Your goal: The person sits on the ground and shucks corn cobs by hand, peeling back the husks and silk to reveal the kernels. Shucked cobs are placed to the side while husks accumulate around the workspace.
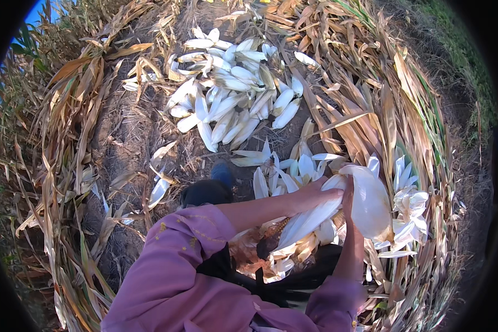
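Note:
Both hands meet at a corn ear's pale husk [315, 218] right of centre. My left hand [319, 194] grips the husk, its fingers wrapped round it. My right hand [348, 195] is beside it, largely hidden behind a broad loose husk leaf [369, 199] that hangs to the right; its fingers cannot be made out. Opened white husks [305, 166] lie just beyond the hands, and more husks [411, 207] lie to the right. Below the hands, a few yellow kernels show beside the husk.
A heap of pale husked corn ears [232, 91] lies on bare soil ahead. Rows of dry corn stalks [365, 95] run along the right, with more dry stalks [70, 120] at left. A loose white husk [159, 193] lies left of my dark-clothed knee [207, 193].

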{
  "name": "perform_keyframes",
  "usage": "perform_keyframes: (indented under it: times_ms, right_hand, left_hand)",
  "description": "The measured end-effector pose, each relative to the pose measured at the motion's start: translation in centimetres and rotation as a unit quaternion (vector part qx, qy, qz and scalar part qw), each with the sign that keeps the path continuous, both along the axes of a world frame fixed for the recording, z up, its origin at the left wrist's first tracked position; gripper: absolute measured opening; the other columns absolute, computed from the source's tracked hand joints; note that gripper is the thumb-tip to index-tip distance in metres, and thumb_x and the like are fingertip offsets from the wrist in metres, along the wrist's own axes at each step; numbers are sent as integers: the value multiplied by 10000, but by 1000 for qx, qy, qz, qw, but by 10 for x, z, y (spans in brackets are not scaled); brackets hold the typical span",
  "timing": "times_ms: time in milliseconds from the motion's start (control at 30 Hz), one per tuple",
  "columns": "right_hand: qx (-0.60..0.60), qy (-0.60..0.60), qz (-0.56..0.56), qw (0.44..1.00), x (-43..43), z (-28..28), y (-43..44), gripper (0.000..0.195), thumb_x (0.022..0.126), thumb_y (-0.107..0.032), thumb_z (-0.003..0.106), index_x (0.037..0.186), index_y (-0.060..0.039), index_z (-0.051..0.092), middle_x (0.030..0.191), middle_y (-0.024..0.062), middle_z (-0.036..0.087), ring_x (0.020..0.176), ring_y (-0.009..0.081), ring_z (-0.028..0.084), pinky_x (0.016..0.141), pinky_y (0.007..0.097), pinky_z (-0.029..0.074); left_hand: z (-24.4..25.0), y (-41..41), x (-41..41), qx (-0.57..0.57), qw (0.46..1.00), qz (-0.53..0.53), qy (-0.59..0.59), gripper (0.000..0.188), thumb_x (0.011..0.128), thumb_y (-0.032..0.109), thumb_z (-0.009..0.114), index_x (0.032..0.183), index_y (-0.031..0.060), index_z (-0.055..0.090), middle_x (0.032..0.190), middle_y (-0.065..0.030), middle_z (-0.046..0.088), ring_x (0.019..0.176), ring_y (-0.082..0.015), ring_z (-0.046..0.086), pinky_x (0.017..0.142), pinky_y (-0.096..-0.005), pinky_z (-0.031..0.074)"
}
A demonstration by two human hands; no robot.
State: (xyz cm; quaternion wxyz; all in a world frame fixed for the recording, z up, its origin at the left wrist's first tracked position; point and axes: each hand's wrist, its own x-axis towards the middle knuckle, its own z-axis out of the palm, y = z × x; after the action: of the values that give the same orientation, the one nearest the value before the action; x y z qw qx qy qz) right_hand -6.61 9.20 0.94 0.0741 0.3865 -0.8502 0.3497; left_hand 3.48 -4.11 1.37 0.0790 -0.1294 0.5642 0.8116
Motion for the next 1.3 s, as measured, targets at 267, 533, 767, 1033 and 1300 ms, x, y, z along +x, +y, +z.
perform_keyframes:
  times_ms: [267, 533, 767, 1033, 1300]
  right_hand:
    - [-308, -284, 68, 906, -5, 12, -30, 234, 967, -220, 390, 874, -23, 477, 701, 52, 466, 676, 147, 473, 726, 295, 429]
    - [-622, -491, 21, 609, -18, 29, -28, 206, 940, -199, 382, 769, -86, 395, 569, -46, 244, 492, 86, 239, 544, 256, 336]
    - [-736, -529, -30, 421, -59, 26, -8, 141, 897, -131, 351, 768, -97, 393, 551, -49, 262, 420, 76, 199, 375, 231, 167]
    - [-525, -482, -209, 669, -147, -15, 105, 194, 939, -235, 439, 955, -43, 462, 690, 57, 483, 515, 142, 445, 422, 226, 381]
    - [-527, -405, -301, 684, -245, -56, 285, 388, 869, -227, 582, 1179, -45, 437, 1037, 112, 560, 862, 254, 592, 679, 373, 531]
  left_hand:
    - [-9, 16, -6, 86, 995, 37, 22, 584, 833, 414, 577, 1215, 18, 381, 982, -85, 548, 815, -129, 556, 689, -272, 458]
    - [-6, 31, -8, 357, 933, -48, 2, 561, 866, 562, 397, 984, 37, 554, 743, -124, 597, 586, -207, 605, 559, -307, 513]
    - [6, 46, -11, 443, 894, -48, 37, 612, 872, 612, 284, 1069, 78, 506, 805, -129, 555, 575, -202, 589, 497, -309, 505]
    - [36, 29, -13, 284, 954, 63, 71, 677, 896, 571, 228, 1266, 24, 376, 757, -138, 493, 517, -215, 545, 438, -317, 467]
    - [31, 8, -37, 254, 956, 128, 77, 547, 898, 538, 280, 1045, 51, 481, 809, -110, 505, 612, -190, 542, 525, -301, 484]
